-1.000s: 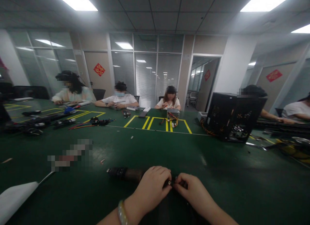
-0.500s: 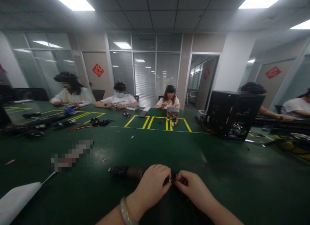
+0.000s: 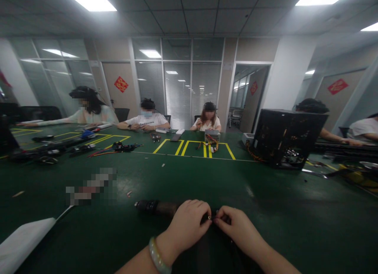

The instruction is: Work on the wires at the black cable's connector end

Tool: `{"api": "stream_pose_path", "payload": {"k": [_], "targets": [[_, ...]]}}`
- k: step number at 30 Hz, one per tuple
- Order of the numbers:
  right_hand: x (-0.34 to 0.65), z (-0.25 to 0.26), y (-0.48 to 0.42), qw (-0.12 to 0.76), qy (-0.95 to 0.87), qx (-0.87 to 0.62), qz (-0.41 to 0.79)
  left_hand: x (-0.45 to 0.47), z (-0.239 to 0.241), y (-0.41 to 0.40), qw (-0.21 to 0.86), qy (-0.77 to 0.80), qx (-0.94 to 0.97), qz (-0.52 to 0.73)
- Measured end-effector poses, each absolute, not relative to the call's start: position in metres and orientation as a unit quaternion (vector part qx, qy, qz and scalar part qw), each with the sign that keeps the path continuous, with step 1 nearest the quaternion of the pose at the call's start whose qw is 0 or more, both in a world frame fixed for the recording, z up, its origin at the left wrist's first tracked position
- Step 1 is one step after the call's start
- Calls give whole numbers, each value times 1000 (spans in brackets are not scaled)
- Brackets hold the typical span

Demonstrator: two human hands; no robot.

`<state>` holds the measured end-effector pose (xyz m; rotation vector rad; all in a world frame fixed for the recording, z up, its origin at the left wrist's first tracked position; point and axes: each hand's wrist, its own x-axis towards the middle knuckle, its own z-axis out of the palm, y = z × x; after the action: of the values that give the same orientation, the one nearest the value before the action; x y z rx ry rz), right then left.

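At the bench's (image 3: 265, 211) near edge, the left hand (image 3: 189, 223) is gripping a dark tube (image 3: 156, 208) to steady it while the right hand (image 3: 236, 228) is pinching a tiny metal piece (image 3: 209, 217).

We are viewing one large green table (image 3: 183, 179) with yellow marking lines (image 3: 189, 147) lying at its twelve o'clock side. A dark cylindrical part (image 3: 156, 207) is resting at six o'clock. A white sheet (image 3: 20, 242) is lying at eight o'clock, with black parts and red wires (image 3: 88, 149) spreading at ten o'clock. A black open-framed case (image 3: 285, 138) is standing at two o'clock. A small grey box with coloured wires (image 3: 212, 138) is sitting at twelve o'clock. Small loose bits (image 3: 129, 193) are lying near centre.
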<state>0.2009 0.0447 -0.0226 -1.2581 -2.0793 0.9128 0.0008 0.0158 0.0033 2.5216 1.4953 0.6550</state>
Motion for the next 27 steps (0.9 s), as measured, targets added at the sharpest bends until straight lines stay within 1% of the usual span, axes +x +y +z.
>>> {"api": "stream_pose_path", "payload": {"k": [7,15,21,27], "targets": [[201,-22,45,266,-771,-471,337,0,3,16,73,487,839,230],[200,-22,44,264,-774,-471,332,0,2,17,62,475,853,209],[201,-21,43,266,-771,-473,335,0,4,15,72,497,836,222],[200,-21,44,259,-773,-473,335,-1,2,17,72,478,848,216]]}}
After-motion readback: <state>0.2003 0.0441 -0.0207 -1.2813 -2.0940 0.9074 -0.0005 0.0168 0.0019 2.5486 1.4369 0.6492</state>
